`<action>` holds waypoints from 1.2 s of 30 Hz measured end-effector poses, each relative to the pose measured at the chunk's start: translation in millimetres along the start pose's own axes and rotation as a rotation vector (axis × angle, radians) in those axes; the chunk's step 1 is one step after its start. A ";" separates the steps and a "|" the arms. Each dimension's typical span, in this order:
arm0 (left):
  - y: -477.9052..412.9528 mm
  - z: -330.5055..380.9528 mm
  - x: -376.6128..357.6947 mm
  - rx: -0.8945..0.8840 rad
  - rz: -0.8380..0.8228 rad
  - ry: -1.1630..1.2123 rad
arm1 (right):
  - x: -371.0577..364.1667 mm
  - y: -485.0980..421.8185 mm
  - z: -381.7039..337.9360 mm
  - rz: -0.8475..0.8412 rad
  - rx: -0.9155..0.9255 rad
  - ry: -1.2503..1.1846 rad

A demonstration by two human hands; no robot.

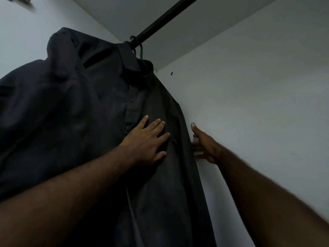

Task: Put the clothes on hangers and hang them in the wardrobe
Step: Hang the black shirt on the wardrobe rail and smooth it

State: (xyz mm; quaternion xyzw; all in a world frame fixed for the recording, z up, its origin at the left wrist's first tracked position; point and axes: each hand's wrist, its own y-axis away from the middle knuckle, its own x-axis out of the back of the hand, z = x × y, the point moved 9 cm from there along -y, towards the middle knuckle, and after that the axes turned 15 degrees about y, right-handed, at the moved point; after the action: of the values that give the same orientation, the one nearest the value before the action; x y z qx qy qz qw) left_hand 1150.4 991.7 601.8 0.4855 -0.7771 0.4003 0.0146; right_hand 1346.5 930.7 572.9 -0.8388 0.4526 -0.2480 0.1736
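Dark shirt up on the rail, both hands on it

The dark shirt [106, 113] hangs from a green hanger [141, 54] hooked over the black rail [160, 22], up in the far right corner of the wardrobe, close to the white side wall [258, 104]. Left hand [146, 139] lies flat on the shirt front just right of the buttons, fingers straight and spread, grasping nothing. Right hand [204, 145] is at the shirt's right edge beside the wall, fingers loose and reaching behind the cloth; can't tell if they're pinching it.
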 end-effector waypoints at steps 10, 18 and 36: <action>4.3 -3.8 -7.4 -0.005 -0.138 -0.068 | 98.3 15.2 -29.1 0.665 0.190 0.479; -48.8 24.4 61.0 0.000 0.229 0.540 | 148.2 57.8 -105.0 0.650 0.371 0.836; -32.5 48.4 96.7 0.537 0.005 1.648 | 67.7 206.7 -59.3 0.264 0.426 0.241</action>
State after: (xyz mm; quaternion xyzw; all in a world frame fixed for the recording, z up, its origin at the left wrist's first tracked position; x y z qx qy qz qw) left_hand 1142.0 882.3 628.5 0.0258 -0.3991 0.7945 0.4569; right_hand 1205.0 760.0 532.3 -0.6816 0.5130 -0.4108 0.3215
